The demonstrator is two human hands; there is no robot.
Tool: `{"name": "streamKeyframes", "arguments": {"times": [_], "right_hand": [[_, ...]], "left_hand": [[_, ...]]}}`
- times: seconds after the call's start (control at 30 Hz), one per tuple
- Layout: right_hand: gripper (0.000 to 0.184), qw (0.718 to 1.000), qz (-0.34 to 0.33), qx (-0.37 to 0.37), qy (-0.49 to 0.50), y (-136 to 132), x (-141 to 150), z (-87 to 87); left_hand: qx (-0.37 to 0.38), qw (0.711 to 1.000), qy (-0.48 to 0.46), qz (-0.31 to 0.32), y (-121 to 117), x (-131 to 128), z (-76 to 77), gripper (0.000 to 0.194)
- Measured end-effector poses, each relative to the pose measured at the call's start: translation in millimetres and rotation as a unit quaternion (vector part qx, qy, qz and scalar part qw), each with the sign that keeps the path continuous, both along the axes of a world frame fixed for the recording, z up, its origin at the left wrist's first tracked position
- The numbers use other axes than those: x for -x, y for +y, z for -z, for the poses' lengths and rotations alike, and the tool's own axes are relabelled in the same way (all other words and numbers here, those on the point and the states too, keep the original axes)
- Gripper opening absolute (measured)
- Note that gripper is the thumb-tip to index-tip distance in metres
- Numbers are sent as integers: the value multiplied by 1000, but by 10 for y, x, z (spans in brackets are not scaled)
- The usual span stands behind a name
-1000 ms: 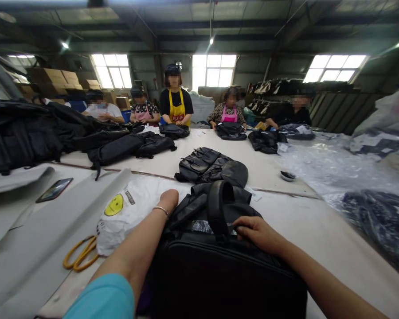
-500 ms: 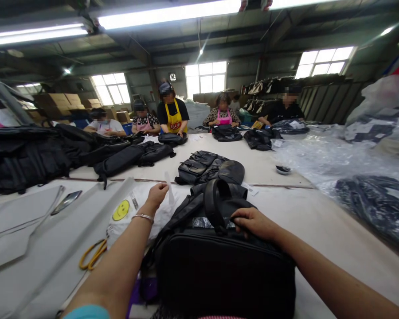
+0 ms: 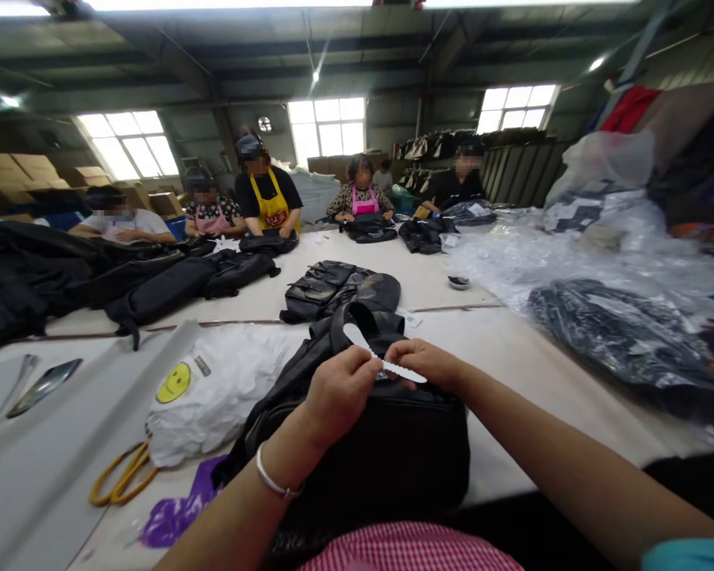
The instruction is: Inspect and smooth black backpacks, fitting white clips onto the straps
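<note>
A black backpack (image 3: pixel 386 452) stands on the table right in front of me, its carry handle (image 3: pixel 338 327) looping up at the top. Over the bag, my left hand (image 3: pixel 340 392) pinches a thin white strip (image 3: pixel 405 372) with a wavy, notched middle and broader rounded ends. My right hand (image 3: pixel 425 363) is closed against the bag's top edge, its fingers at the same strip. Whether those fingers grip the strip or the bag's fabric under it is partly hidden. Both hands nearly meet at the strip's middle.
On the left lie a white plastic bag (image 3: pixel 214 388) with a yellow smiley, yellow-handled scissors (image 3: pixel 122 476), purple plastic (image 3: pixel 178 507) and a phone (image 3: pixel 44 386). Another black backpack (image 3: pixel 339 289) lies ahead. Plastic-wrapped bags (image 3: pixel 612 337) are at right; several co-workers sit or stand opposite.
My left hand has come right with the white strip, from over the plastic bag to the backpack's top. My right hand has closed in beside it. The view has shifted right.
</note>
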State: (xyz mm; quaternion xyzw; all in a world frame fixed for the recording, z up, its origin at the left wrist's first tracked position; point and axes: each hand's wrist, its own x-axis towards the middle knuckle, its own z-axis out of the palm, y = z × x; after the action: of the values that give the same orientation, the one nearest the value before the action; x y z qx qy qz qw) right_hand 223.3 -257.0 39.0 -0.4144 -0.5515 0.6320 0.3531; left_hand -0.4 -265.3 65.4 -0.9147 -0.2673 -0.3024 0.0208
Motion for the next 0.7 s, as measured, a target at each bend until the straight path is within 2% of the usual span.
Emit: {"name": "streamKeyframes", "arguments": {"times": [0.03,0.1,0.17,0.23,0.33,0.4,0.47,0.5,0.53,0.6,0.63,0.67,0.7], "right_hand": [[13,1000,-5,10,5,-30,-17,-24],[24,999,-26,27,20,-84,-49,-58],[39,997,-63,19,26,-127,-70,-71],[42,996,-85,-2,26,-152,-77,-66],[37,997,-45,-8,65,-156,-81,-48],[34,995,6,-9,101,-151,-91,-55],[32,992,35,-13,120,-151,-101,-91],[30,991,44,-17,128,-154,-103,-117],[30,990,49,-22,134,-157,-102,-146],[28,990,38,-41,131,-161,-96,-198],[28,991,24,-56,120,-159,-96,-217],[28,992,8,-72,104,-152,-101,-228],[29,993,-9,-86,85,-141,-113,-231]], "left_hand": [[-19,999,31,-2,-3,-56,35,28],[-44,997,61,-4,2,-140,74,27],[-47,997,57,5,-5,-189,68,24],[-23,999,31,21,-21,-202,34,22],[44,994,-96,14,1,-139,-21,21],[85,968,-232,-53,74,-65,-40,23],[158,906,-362,-152,175,-14,-53,32],[232,863,-410,-181,223,-8,-62,35],[333,811,-445,-184,264,-20,-76,35],[541,681,-478,-120,313,-86,-117,32],[612,621,-485,-76,323,-131,-144,30],[652,573,-495,-46,327,-178,-172,29],[667,541,-511,-35,328,-220,-199,27]]}}
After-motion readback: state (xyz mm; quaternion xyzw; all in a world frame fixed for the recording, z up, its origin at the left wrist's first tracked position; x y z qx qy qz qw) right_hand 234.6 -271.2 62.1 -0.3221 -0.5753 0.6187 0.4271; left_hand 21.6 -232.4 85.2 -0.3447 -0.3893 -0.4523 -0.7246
